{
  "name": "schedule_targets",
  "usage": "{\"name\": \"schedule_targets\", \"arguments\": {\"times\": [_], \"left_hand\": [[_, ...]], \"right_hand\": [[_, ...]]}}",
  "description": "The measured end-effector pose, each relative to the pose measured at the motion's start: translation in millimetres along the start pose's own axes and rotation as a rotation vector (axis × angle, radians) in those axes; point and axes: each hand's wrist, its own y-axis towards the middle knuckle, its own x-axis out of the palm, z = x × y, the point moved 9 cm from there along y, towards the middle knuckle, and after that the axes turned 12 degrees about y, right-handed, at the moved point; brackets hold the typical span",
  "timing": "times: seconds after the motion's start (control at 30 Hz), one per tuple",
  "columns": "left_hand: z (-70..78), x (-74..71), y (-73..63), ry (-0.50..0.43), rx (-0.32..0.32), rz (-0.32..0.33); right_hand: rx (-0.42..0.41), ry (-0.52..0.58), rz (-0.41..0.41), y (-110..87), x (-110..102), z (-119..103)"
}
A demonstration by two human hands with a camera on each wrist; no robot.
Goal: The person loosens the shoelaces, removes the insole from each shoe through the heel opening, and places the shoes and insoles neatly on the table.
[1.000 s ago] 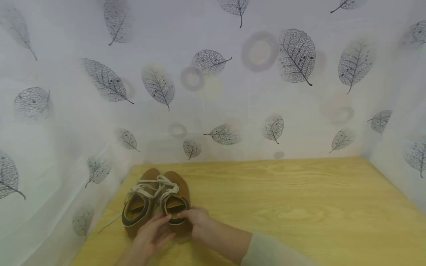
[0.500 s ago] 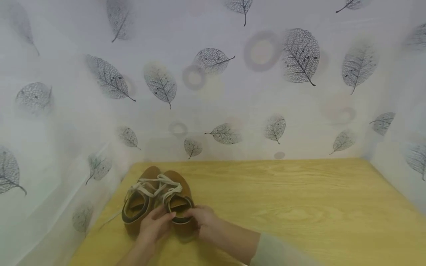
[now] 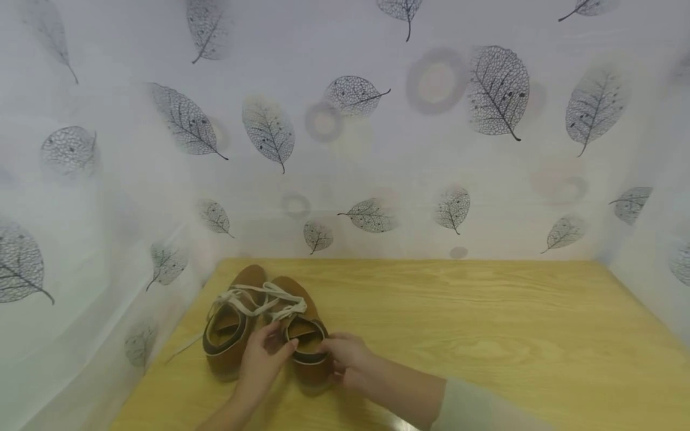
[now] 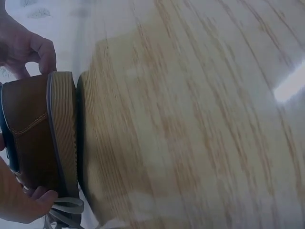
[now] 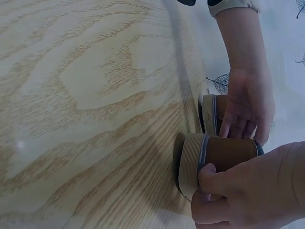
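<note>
Two brown lace-up shoes are side by side at the table's left, heels toward me. My left hand (image 3: 261, 362) grips the inner side of the right-hand shoe (image 3: 314, 377), with its thumb at the collar. On the outer side my right hand (image 3: 350, 359) holds the same collar, its fingers curled against the heel wall in the right wrist view. A dark line runs under the ridged sole (image 4: 64, 124); whether the sole touches the table I cannot tell. The left-hand shoe (image 3: 223, 362) stands apart at the heel. Cream laces (image 3: 264, 299) lie loosely over both shoes.
A glossy wood-grain table (image 3: 474, 317) stretches to the right of the shoes. White leaf-printed sheeting (image 3: 377, 149) closes off the back and both sides. One lace end (image 3: 185, 347) trails onto the table at the left.
Both hands have moved right with the right-hand shoe, and the gap between the two heels has widened. The left-hand shoe has stayed about where it was. The head view has shifted slightly.
</note>
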Motion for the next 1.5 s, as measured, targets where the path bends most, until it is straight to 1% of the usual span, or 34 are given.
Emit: {"name": "schedule_targets", "arguments": {"times": [0.17, 0.3, 0.37, 0.43, 0.5, 0.6, 0.77, 0.83, 0.93, 1.0, 1.1, 1.17, 1.23, 1.33, 1.4, 1.5], "left_hand": [[11.7, -3.4, -2.2, 0.124, 0.095, 0.074], [23.5, -8.1, -1.4, 0.234, 0.223, 0.141], [27.1, -9.1, 0.8, 0.274, 0.276, 0.152], [28.2, -7.5, 2.7, 0.309, 0.312, 0.128], [28.6, -4.4, 4.7, 0.324, 0.338, 0.088], [28.3, 3.2, 5.7, 0.375, 0.356, 0.026], [33.0, 14.5, 4.4, 0.501, 0.399, -0.029], [33.6, 19.0, 2.8, 0.528, 0.4, -0.059], [35.0, 24.0, -0.8, 0.537, 0.4, -0.094], [36.7, 25.6, -3.1, 0.541, 0.408, -0.1], [38.6, 26.8, -5.0, 0.549, 0.418, -0.111], [39.2, 29.0, -5.1, 0.55, 0.421, -0.137], [39.0, 32.7, -5.3, 0.558, 0.419, -0.18], [40.4, 37.8, -6.8, 0.573, 0.446, -0.217], [42.3, 40.5, -8.5, 0.586, 0.471, -0.227], [45.5, 44.1, -11.7, 0.601, 0.516, -0.236]], "right_hand": [[-0.013, -0.017, -0.01, -1.4, -3, 0], [-0.022, -0.037, -0.024, -2.9, -6, -1], [-0.024, -0.04, -0.028, -3.7, -7, -1], [-0.024, -0.044, -0.025, -4.6, -10, -2], [-0.027, -0.044, -0.025, -5.5, -13, -3], [-0.033, -0.065, -0.03, -7.3, -18, -5], [-0.035, -0.112, -0.068, -12.1, -27, -6], [-0.035, -0.12, -0.082, -14.0, -30, -7], [-0.033, -0.14, -0.099, -16.1, -35, -8], [-0.028, -0.149, -0.123, -17.2, -37, -9], [-0.02, -0.192, -0.155, -17.9, -40, -12], [-0.017, -0.224, -0.173, -17.4, -44, -14], [-0.017, -0.261, -0.197, -17.5, -47, -16], [-0.017, -0.308, -0.236, -18.9, -50, -18], [-0.015, -0.341, -0.269, -21.0, -52, -20], [-0.016, -0.397, -0.295, -22.5, -55, -23]]}}
